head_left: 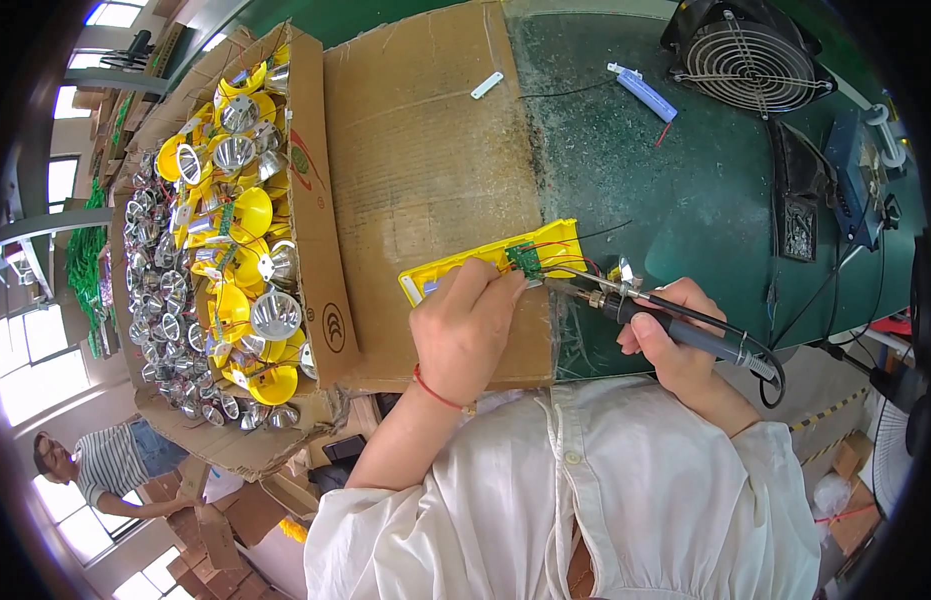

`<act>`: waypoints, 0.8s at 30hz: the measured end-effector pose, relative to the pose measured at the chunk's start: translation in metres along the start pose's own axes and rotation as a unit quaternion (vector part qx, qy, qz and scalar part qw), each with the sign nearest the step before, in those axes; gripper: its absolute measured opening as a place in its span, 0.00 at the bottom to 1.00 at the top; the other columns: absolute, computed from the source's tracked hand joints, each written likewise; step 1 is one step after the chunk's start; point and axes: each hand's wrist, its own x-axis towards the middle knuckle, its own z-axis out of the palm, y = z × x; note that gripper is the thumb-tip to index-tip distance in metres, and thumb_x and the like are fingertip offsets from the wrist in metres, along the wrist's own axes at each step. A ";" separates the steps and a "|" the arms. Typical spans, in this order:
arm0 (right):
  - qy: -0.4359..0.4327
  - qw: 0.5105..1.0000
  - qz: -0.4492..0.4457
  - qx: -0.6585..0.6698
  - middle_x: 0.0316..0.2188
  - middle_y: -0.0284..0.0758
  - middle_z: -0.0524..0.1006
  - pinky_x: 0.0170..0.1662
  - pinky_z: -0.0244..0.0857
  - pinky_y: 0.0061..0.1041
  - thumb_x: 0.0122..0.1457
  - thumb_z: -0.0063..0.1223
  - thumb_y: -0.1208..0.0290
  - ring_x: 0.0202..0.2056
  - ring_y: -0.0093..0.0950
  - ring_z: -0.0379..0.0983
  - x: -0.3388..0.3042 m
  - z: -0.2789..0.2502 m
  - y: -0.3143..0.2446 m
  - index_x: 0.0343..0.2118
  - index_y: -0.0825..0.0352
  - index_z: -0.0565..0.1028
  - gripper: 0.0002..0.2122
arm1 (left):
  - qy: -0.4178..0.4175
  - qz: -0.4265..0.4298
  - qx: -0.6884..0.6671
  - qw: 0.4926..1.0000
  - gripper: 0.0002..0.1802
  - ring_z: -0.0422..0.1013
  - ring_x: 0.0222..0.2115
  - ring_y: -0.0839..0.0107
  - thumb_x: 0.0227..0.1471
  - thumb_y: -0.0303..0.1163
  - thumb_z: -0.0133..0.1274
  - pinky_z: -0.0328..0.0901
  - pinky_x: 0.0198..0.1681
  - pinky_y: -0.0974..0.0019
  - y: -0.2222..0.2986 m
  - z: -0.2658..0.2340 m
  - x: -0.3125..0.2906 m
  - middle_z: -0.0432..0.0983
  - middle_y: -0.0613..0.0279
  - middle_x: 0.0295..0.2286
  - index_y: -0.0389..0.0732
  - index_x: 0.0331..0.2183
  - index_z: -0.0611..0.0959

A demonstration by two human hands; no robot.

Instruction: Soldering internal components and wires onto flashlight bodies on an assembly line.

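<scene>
A long yellow plastic housing (455, 262) lies across the cardboard, with a small green circuit board (523, 259) and red and black wires at its right part. My left hand (463, 318) is closed over the housing, its fingertips pinched at the board's lower edge; what they pinch is hidden. My right hand (680, 335) grips a soldering iron (675, 328) with a thin metal solder-feed tube fixed alongside. The iron's tip points left and reaches close to the board's lower right edge; whether it touches cannot be told.
Left stands a cardboard box (320, 210) full of yellow lamp parts and silver reflectors (277, 314). Beyond the work lie a white strip (486, 85) and a blue battery cell (645, 94) with wires. A black fan (750, 65) and blue device (850, 180) stand far right. Another person (115, 460) is lower left.
</scene>
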 end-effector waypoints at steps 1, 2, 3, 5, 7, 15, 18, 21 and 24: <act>-0.003 1.000 -0.006 -0.007 0.16 0.39 0.72 0.19 0.67 0.19 0.50 0.49 0.77 0.17 0.23 0.71 0.001 0.000 -0.001 0.26 0.72 0.65 0.06 | -0.001 0.001 0.001 1.000 0.05 0.66 0.19 0.71 0.36 0.26 0.57 0.61 0.19 0.69 0.001 -0.001 0.000 0.65 0.66 0.20 0.43 0.23 0.78; -0.005 1.000 -0.013 -0.015 0.16 0.39 0.72 0.19 0.67 0.20 0.50 0.49 0.77 0.17 0.23 0.71 0.001 0.000 -0.001 0.26 0.72 0.65 0.06 | -0.013 -0.012 0.000 1.000 0.06 0.67 0.19 0.71 0.35 0.25 0.58 0.63 0.20 0.70 0.002 -0.002 0.001 0.66 0.65 0.20 0.41 0.23 0.79; -0.005 1.000 -0.013 -0.014 0.16 0.39 0.72 0.19 0.67 0.20 0.50 0.49 0.77 0.17 0.23 0.71 0.001 -0.001 -0.002 0.26 0.72 0.65 0.06 | -0.024 -0.025 -0.001 0.999 0.07 0.68 0.19 0.70 0.34 0.24 0.59 0.64 0.21 0.70 0.004 -0.003 0.001 0.68 0.64 0.20 0.40 0.24 0.81; -0.019 0.999 -0.024 -0.023 0.17 0.40 0.72 0.19 0.67 0.20 0.50 0.49 0.77 0.17 0.23 0.71 0.000 -0.003 -0.003 0.27 0.72 0.65 0.06 | -0.026 -0.023 0.002 0.999 0.07 0.68 0.19 0.70 0.34 0.24 0.59 0.64 0.20 0.70 0.005 -0.004 0.001 0.68 0.65 0.20 0.40 0.24 0.81; 0.009 1.000 0.011 0.020 0.17 0.39 0.73 0.20 0.68 0.19 0.50 0.51 0.76 0.18 0.22 0.72 -0.004 -0.003 -0.005 0.27 0.72 0.66 0.07 | -0.027 -0.024 0.009 0.999 0.07 0.68 0.19 0.71 0.34 0.24 0.59 0.64 0.20 0.70 0.004 -0.004 0.000 0.67 0.65 0.20 0.40 0.24 0.80; 0.037 0.999 0.005 0.037 0.17 0.40 0.71 0.19 0.67 0.19 0.52 0.49 0.73 0.16 0.23 0.69 -0.008 -0.006 -0.004 0.30 0.71 0.63 0.08 | -0.021 -0.011 0.018 1.000 0.05 0.66 0.18 0.71 0.37 0.27 0.56 0.61 0.18 0.69 0.005 -0.003 0.001 0.63 0.66 0.19 0.44 0.23 0.78; 0.066 0.996 0.017 0.050 0.16 0.40 0.71 0.18 0.66 0.19 0.52 0.49 0.72 0.15 0.23 0.69 -0.008 -0.007 -0.004 0.30 0.70 0.63 0.09 | -0.032 -0.029 0.014 0.999 0.06 0.67 0.18 0.71 0.35 0.25 0.59 0.63 0.19 0.70 0.006 -0.005 0.002 0.67 0.66 0.19 0.42 0.24 0.80; 0.079 0.996 -0.010 0.050 0.16 0.39 0.71 0.17 0.65 0.18 0.52 0.48 0.72 0.14 0.23 0.68 -0.007 -0.011 0.000 0.30 0.71 0.64 0.08 | -0.043 -0.025 0.021 0.999 0.07 0.68 0.18 0.72 0.36 0.26 0.58 0.64 0.20 0.70 0.005 -0.007 0.003 0.68 0.66 0.22 0.43 0.26 0.81; 0.102 0.992 -0.025 0.070 0.17 0.39 0.72 0.19 0.66 0.18 0.51 0.49 0.74 0.16 0.22 0.69 -0.008 -0.020 0.003 0.30 0.71 0.64 0.08 | -0.073 -0.050 -0.005 0.996 0.11 0.68 0.18 0.72 0.35 0.27 0.59 0.64 0.20 0.71 0.012 -0.028 0.009 0.69 0.64 0.28 0.44 0.29 0.81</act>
